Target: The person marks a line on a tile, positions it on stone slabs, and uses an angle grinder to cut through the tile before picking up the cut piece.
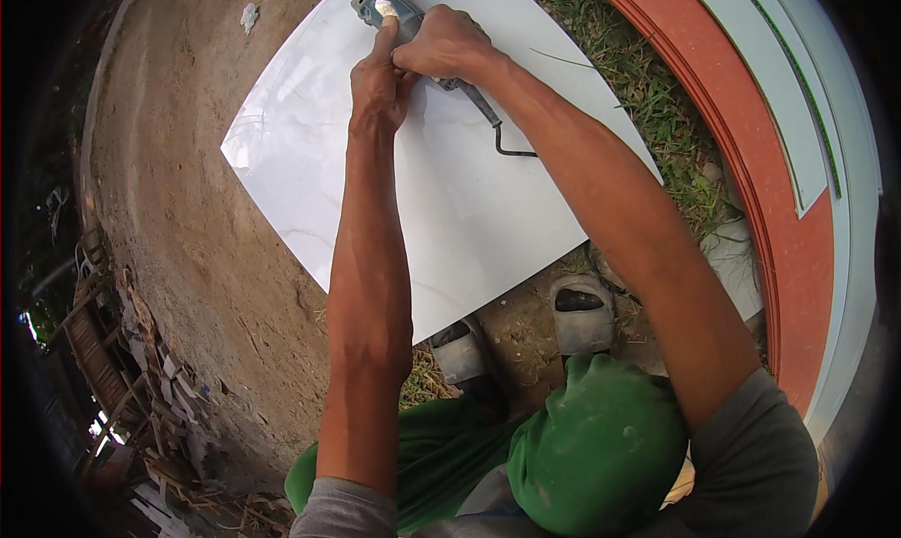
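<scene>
Power tool (407, 14): on the white sheet (469, 219), near its far edge.
Right hand (445, 42): closed over the tool's body.
Left hand (374, 80): curled against the tool's near side, thumb laid along it; its fingers are mostly hidden.
Cord (511, 152): trails right, under the right forearm; best led well away from the tool's head.
Handling: a firm two-handed grip and even, light pressure should steady the tool and spare the sheet.

The view's upper edge cuts off the grinder (404, 17) and white slab (488, 214).
</scene>
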A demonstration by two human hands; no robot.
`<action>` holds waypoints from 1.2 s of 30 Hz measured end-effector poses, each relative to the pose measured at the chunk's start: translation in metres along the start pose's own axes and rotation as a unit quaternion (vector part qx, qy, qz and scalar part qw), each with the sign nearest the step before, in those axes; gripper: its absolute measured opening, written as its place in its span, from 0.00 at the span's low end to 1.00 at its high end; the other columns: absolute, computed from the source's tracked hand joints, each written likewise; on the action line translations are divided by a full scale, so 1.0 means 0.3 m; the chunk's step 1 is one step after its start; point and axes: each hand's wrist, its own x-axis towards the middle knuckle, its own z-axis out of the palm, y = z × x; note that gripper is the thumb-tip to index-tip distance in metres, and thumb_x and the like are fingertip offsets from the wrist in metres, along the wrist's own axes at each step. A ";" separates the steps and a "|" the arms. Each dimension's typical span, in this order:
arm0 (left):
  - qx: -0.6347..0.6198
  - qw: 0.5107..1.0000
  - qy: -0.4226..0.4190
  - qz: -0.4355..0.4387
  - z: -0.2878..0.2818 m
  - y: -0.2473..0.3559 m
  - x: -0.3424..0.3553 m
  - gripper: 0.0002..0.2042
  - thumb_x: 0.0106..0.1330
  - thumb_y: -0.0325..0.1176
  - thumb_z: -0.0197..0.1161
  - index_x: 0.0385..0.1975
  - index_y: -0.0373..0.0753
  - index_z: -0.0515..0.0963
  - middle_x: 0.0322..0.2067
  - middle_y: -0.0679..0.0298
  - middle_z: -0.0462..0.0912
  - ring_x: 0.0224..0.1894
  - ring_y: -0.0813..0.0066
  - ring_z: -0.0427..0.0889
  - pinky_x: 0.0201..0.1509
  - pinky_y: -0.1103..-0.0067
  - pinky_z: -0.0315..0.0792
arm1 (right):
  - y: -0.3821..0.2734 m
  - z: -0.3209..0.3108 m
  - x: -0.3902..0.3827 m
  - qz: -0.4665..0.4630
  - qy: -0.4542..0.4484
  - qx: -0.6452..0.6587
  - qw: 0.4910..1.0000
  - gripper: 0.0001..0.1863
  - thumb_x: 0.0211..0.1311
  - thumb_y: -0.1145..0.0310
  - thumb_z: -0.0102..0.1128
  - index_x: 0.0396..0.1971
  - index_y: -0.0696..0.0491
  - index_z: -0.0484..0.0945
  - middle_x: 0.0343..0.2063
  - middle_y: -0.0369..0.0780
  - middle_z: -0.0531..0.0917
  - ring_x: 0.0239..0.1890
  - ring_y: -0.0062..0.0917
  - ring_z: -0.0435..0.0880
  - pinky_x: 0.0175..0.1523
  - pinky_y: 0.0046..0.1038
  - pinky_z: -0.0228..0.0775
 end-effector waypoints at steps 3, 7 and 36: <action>0.004 1.000 0.007 -0.007 0.005 -0.003 -0.012 0.33 0.76 0.51 0.72 0.57 0.18 0.76 0.49 0.49 0.87 0.48 0.61 0.90 0.60 0.68 0.87 | 0.004 -0.004 -0.011 -0.002 -0.003 0.003 1.000 0.16 0.43 0.60 0.69 0.27 0.57 0.89 0.26 0.42 0.90 0.36 0.35 0.93 0.44 0.35 0.84; 0.004 1.000 0.011 -0.005 0.014 -0.013 -0.027 0.33 0.76 0.51 0.73 0.56 0.19 0.77 0.47 0.50 0.87 0.47 0.62 0.90 0.59 0.68 0.87 | 0.019 -0.007 -0.022 -0.009 -0.009 0.004 1.000 0.26 0.45 0.54 0.76 0.37 0.63 0.89 0.33 0.49 0.91 0.37 0.37 0.93 0.44 0.36 0.84; -0.001 0.999 0.023 -0.032 0.045 -0.098 -0.147 0.25 0.75 0.53 0.74 0.41 0.29 0.83 0.34 0.62 0.85 0.38 0.72 0.86 0.51 0.70 0.88 | 0.093 -0.021 -0.153 0.026 -0.012 -0.004 1.000 0.19 0.42 0.58 0.71 0.30 0.59 0.88 0.30 0.46 0.91 0.36 0.38 0.93 0.42 0.37 0.86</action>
